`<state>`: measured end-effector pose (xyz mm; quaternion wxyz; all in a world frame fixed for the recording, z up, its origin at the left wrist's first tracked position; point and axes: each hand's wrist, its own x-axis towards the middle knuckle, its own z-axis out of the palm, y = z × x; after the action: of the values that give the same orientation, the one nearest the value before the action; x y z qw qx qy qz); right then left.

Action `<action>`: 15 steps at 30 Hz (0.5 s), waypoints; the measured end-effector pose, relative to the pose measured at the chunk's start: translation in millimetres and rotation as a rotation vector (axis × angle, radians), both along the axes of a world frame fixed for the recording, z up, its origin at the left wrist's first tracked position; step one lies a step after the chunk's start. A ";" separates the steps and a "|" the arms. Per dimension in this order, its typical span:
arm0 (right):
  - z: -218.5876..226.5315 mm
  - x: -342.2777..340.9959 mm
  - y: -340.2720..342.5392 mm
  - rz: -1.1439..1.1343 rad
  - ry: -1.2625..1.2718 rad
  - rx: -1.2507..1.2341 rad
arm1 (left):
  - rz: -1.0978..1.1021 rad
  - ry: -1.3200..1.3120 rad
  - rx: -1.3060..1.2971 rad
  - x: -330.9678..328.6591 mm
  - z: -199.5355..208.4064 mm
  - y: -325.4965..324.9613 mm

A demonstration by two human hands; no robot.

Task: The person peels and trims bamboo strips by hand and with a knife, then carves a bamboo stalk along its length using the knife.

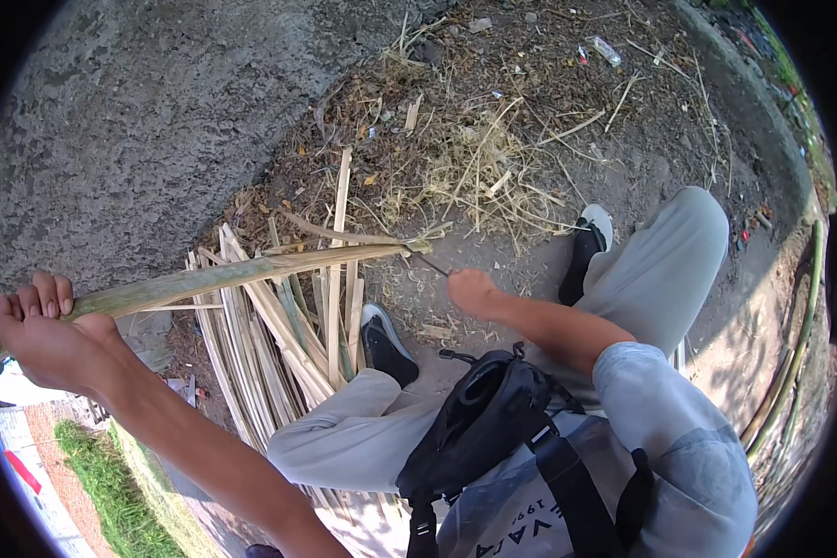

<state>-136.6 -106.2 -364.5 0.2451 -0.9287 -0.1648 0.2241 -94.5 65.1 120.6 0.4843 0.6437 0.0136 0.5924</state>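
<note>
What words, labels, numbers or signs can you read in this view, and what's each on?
Shirt front: dark printed letters and digits, partly covered by the black strap; I won't copy them out.
Clear plastic litter: too small to read.
Long split strip: no lettering visible.
Black bag: none I can make out.

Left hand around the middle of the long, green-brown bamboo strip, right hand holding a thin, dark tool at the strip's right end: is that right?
Not the middle: the head view shows the left hand around the bamboo strip near its left end. The right hand and thin, dark tool are as stated.
</note>
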 end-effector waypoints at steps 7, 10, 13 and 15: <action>42.0 6.0 -1.5 -0.021 0.113 0.055 | -0.045 -0.010 -0.027 7.6 -3.2 0.7; 17.5 5.3 -4.5 -0.119 0.081 0.103 | -0.053 0.014 -0.011 6.1 -2.4 1.8; -3.4 25.6 -0.2 -0.398 0.535 0.433 | -0.057 0.000 -0.001 2.7 -2.0 -1.4; 1.1 32.5 5.6 -0.570 0.935 0.723 | -0.067 0.017 -0.015 2.1 -3.4 2.9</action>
<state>-104.1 -100.5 -363.4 0.6373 -0.6000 0.1469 0.4608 -92.4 68.0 117.2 0.5087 0.6451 0.0006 0.5702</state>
